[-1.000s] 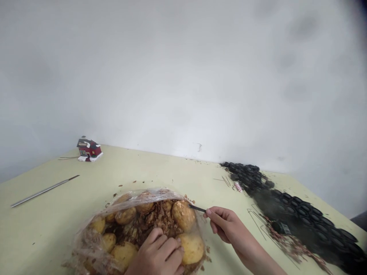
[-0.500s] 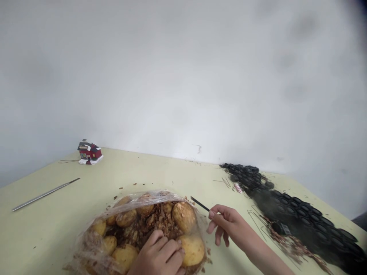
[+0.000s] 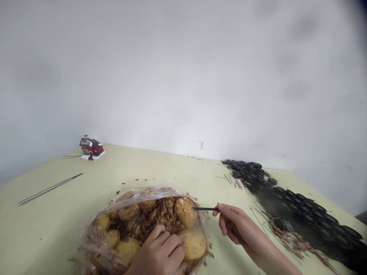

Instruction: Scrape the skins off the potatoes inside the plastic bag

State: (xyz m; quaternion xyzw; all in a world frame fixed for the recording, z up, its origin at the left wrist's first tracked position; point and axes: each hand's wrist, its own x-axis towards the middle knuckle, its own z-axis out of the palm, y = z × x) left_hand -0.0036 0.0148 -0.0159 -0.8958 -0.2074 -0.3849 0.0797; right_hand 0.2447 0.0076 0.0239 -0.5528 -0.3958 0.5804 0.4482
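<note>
Clear plastic bag (image 3: 97, 244) of potatoes (image 3: 185, 211) lies nearest on the pale table (image 3: 43, 229); the left hand (image 3: 160, 254) rests flat on it, fingers loosely spread. Right hand (image 3: 233, 225) pinches a thin black stick (image 3: 204, 209), its tip touching a potato. Farther left lies a metal rod (image 3: 50, 188).

A plain home or hobby work corner, by the look of it: a pale yellow-green desk (image 3: 160, 168) against a bare white wall (image 3: 183, 76), a small red toy house (image 3: 91, 148) at left of the frame, a thin metal rod (image 3: 50, 188) below it, black ringed matting (image 3: 289, 202) at right, and brown crumbs scattered on the surface.
</note>
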